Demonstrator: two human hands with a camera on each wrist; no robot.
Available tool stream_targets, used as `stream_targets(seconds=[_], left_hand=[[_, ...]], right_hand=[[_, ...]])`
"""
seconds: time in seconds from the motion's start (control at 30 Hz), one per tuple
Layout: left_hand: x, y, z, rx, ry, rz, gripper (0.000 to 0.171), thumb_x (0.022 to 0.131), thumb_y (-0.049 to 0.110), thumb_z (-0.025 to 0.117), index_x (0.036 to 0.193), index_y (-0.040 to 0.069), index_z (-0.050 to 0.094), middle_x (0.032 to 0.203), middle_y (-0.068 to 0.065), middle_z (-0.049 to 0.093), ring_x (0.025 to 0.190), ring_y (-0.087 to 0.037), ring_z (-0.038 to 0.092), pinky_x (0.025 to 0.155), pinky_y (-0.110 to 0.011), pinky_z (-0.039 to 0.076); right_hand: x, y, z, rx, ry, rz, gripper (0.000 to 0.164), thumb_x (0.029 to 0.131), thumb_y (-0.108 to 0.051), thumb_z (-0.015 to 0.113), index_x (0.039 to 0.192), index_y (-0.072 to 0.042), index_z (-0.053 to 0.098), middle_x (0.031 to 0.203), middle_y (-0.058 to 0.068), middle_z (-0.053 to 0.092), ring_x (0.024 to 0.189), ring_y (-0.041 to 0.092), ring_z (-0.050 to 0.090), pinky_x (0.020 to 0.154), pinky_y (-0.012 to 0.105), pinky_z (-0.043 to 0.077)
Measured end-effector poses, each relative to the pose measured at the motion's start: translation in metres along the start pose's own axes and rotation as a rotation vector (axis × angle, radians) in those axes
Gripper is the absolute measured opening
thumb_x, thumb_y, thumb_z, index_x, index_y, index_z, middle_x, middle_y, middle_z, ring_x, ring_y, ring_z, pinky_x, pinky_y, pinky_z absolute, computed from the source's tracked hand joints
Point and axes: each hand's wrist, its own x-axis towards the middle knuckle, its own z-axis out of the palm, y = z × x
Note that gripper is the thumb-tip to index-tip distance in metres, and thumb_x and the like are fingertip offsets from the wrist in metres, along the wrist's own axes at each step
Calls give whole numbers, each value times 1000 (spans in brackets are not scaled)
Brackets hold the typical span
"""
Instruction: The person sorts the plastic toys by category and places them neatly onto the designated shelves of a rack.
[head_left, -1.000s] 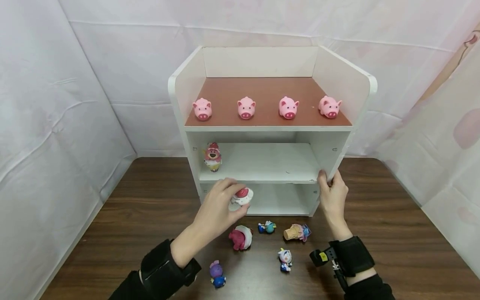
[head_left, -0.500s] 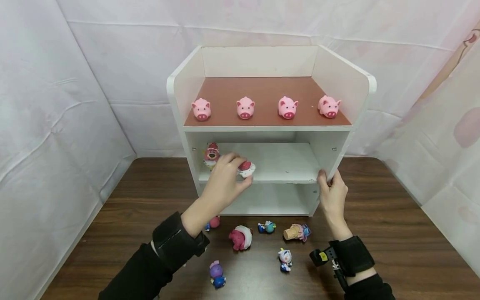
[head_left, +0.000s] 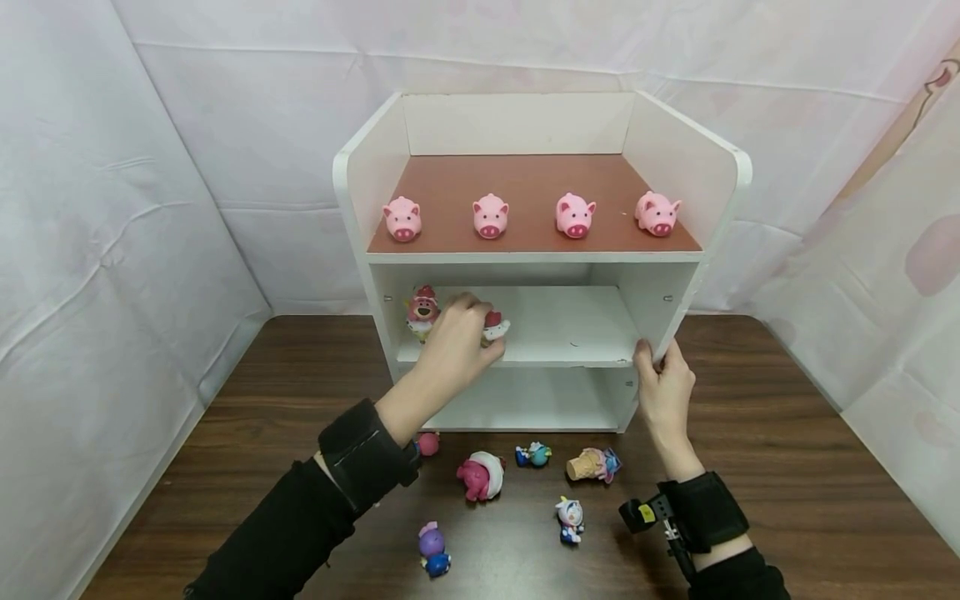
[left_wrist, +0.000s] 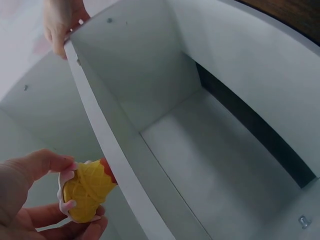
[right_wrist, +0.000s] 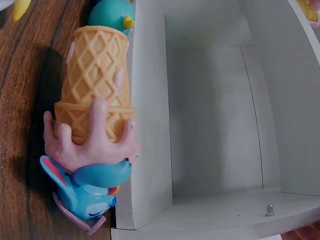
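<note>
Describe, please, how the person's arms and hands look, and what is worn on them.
The left hand and right hand wear no gloves. The left sleeve and right sleeve are black. The left wristband and right wristband are wide and black; a small black device with a yellow patch is mounted at the right one.

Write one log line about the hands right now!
left hand: holds waffle-patterned figurine at middle shelf | right hand: grips white cabinet edge | bear figurine: middle shelf, left | pink pigs: four, top
</note>
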Motion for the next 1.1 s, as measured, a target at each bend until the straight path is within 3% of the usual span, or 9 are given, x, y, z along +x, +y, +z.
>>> stream_targets(seconds=[0.57, 0.8, 0.97, 1.1], left_hand=[[3, -1, 1, 76, -7, -1, 32, 76, 18, 68, 97, -5, 61, 95, -15, 58, 91, -27, 53, 78, -36, 46], [-7, 3, -4, 60, 92, 25, 46, 75, 24, 70, 107, -6, 57, 106, -17, 55, 101, -28, 50, 89, -36, 39], [-20, 9, -7, 1, 178, 96, 35, 77, 19, 68, 103, -3, 59, 101, -11, 55, 95, -24, 50, 83, -33, 42], [-33, 14, -7, -30, 196, 166, 31, 77, 14, 68, 102, -2, 60, 97, -9, 56, 88, -21, 51, 76, -30, 45]], right_hand=[[0, 0, 1, 21, -9, 10, 30, 89, -19, 47, 108, 2, 56, 96, 24, 62, 80, 33, 61, 61, 50, 48], [-1, -1, 0, 17, -7, 4, 30, 88, -18, 47, 108, 3, 56, 95, 23, 62, 80, 32, 61, 60, 49, 48], [0, 0, 0, 5, -2, 3, 29, 88, -18, 48, 108, 2, 56, 95, 22, 62, 79, 31, 61, 59, 47, 47], [0, 1, 0, 9, -5, 9, 30, 88, -18, 47, 108, 2, 56, 97, 23, 62, 80, 32, 61, 60, 49, 48]])
